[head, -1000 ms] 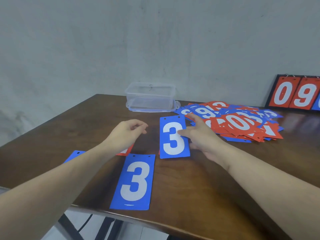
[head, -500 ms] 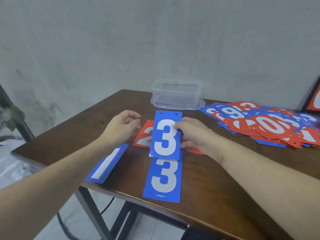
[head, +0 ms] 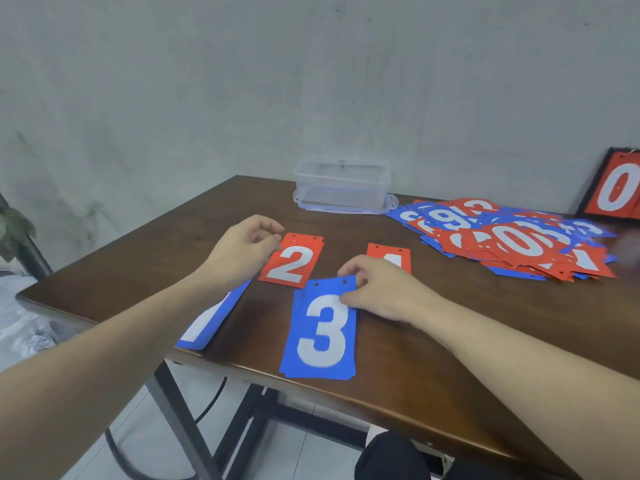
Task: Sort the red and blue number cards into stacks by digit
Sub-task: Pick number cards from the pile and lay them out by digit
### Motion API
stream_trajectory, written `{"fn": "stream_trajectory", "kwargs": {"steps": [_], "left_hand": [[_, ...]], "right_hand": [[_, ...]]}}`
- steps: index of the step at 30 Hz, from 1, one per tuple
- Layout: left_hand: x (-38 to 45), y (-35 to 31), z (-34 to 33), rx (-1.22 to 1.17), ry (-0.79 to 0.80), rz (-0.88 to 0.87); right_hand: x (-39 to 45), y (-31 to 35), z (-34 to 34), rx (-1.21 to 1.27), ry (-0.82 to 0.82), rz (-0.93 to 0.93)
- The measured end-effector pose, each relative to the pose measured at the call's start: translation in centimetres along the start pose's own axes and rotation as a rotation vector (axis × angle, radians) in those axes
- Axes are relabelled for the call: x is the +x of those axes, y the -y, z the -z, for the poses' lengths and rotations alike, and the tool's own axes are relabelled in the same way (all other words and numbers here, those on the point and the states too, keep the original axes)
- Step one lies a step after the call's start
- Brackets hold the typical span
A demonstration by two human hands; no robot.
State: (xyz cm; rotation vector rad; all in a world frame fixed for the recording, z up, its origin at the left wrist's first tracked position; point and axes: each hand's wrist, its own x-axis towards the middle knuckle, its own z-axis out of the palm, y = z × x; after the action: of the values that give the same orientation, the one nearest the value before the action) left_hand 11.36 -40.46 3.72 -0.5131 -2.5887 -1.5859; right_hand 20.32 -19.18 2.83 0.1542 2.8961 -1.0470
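A blue 3 card (head: 320, 329) lies on another blue card near the table's front edge, forming a small stack. My right hand (head: 379, 291) pinches the top card's upper right corner. Behind it sit a red 2 card (head: 292, 259) and a red card (head: 389, 258) partly hidden by my right hand. A blue 1 card (head: 211, 318) lies at the front left, partly under my left forearm. My left hand (head: 242, 249) hovers beside the red 2 card with loosely curled fingers, holding nothing. A heap of mixed red and blue cards (head: 512, 240) is spread at the back right.
A clear plastic box (head: 341, 188) stands at the table's back edge by the wall. A black-framed scoreboard showing a red 0 (head: 618, 188) leans at the far right. The brown table (head: 415, 358) ends close to the stack; floor and metal legs show below.
My right hand has carried the blue 3 card toward me and laid it on the other blue 3. The view shifted, and the red 2 and another red card came into sight.
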Motion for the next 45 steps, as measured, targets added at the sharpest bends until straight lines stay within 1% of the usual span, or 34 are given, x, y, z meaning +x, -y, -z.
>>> {"fn": "stream_trajectory", "kwargs": {"steps": [3, 5, 9, 13, 21, 25, 28, 30, 33, 36, 39, 42, 45], "left_hand": [[-0.1, -0.5, -0.5, 0.040, 0.013, -0.004], [-0.1, -0.7, -1.0, 0.062, 0.032, -0.005], [0.4, -1.7, -3.0, 0.134, 0.103, -0.033], [1.9, -3.5, -6.8, 0.158, 0.162, -0.119], [4.4, -7.2, -18.4, 0.213, 0.357, -0.220], [5.7, -8.4, -23.9, 0.233, 0.410, -0.281], [6.9, -9.3, -27.5, 0.269, 0.405, -0.352], [7.9, -9.6, -29.7, 0.294, 0.377, -0.375], [9.3, -9.8, -32.4, 0.347, 0.313, -0.386], [10.9, -9.9, -34.0, 0.403, 0.212, -0.417], [13.2, -9.7, -34.5, 0.385, 0.132, -0.354], [15.4, -9.3, -34.4, 0.440, 0.138, -0.270], [17.4, -8.9, -34.2, 0.447, 0.162, -0.227]], "right_hand": [[0.0, -0.3, -0.3, -0.181, -0.026, 0.033], [0.0, -0.7, -0.3, -0.215, -0.062, 0.060], [-0.1, -2.7, 1.2, -0.114, -0.134, 0.072], [0.0, -6.1, 4.1, -0.085, -0.205, 0.025], [-1.7, -15.5, 11.0, -0.002, -0.384, -0.096], [-2.4, -19.9, 13.8, 0.012, -0.486, -0.161], [-2.7, -22.9, 15.2, -0.016, -0.554, -0.195], [-2.5, -24.5, 15.9, -0.085, -0.583, -0.220], [-1.7, -26.2, 16.8, -0.224, -0.603, -0.236], [-0.3, -27.0, 17.0, -0.311, -0.623, -0.201], [1.3, -27.3, 17.1, -0.375, -0.611, -0.223], [2.1, -27.7, 17.3, -0.380, -0.561, -0.282], [2.2, -28.2, 17.5, -0.356, -0.543, -0.294]]}}
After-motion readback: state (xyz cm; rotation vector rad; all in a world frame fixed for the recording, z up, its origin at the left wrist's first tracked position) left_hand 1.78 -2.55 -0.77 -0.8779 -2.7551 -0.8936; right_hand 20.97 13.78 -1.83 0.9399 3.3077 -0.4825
